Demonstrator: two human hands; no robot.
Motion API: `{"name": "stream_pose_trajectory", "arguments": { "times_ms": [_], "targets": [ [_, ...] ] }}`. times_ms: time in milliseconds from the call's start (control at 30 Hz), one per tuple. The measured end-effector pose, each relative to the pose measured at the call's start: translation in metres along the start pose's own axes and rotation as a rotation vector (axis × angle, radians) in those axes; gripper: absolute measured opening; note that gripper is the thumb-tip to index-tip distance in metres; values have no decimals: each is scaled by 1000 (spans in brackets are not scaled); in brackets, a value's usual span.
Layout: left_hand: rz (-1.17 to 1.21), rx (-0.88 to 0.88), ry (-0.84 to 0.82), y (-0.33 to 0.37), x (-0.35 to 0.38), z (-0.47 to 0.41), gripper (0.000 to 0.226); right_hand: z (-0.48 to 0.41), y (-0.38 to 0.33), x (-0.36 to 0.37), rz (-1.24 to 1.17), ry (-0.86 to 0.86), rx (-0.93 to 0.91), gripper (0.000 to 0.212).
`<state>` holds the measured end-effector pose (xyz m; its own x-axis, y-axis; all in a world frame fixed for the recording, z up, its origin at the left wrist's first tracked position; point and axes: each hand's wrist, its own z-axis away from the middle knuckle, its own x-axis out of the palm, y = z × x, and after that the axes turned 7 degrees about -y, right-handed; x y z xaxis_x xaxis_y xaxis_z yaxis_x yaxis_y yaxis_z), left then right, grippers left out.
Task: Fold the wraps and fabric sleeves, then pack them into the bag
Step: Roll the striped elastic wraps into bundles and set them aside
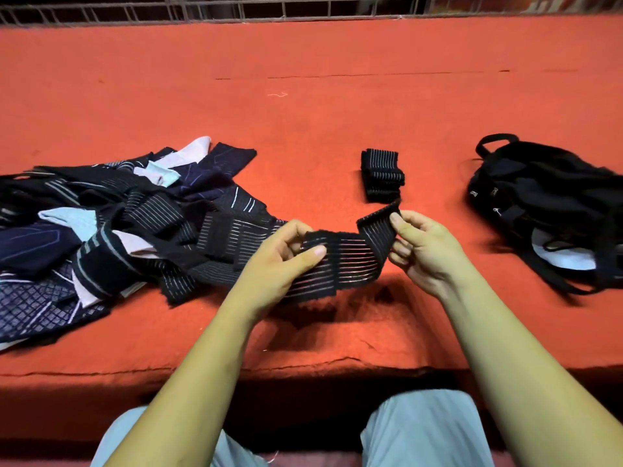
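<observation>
A person seated at a red-covered table (303,96) holds a black striped elastic wrap (344,261) stretched between both hands, just above the cloth. The left hand (286,251) grips the band partway along, thumb laid flat over the top and fingers curled beneath, so the length stays taut. The right hand (421,247) pinches the free end between thumb and forefinger, the other fingers loosely bent, and the end turns up and over. That looks like the start of a fold.

The wrap's far length trails left into a tangled pile (118,224) of dark wraps and patterned fabric sleeves, which sits at the person's left within easy reach as the supply to be worked through. A folded wrap (382,175) lies flat just beyond the right hand, apparently set there as the first finished piece, between the work area and the black bag (546,203) at far right. The bag slumps on its side with its straps spread; whether its opening is unzipped is hard to tell in the dark fabric.

With one piece folded and most of the pile untouched, the job appears to be in its early stage and nothing seems packed yet.
</observation>
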<state>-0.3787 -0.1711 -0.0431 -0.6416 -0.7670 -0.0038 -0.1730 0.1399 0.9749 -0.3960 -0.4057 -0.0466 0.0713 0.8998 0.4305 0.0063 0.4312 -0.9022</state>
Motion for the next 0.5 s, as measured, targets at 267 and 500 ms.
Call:
{"name": "stream_pose_trajectory", "arguments": {
  "times_ms": [267, 500],
  "targets": [
    [-369, -129, -127, -11, -9, -7, 10, 14, 3, 26, 864, -493, 147, 28],
    [-461, -127, -134, -18, -18, 2, 11, 12, 25, 31, 946, -593, 164, 27]
  ]
}}
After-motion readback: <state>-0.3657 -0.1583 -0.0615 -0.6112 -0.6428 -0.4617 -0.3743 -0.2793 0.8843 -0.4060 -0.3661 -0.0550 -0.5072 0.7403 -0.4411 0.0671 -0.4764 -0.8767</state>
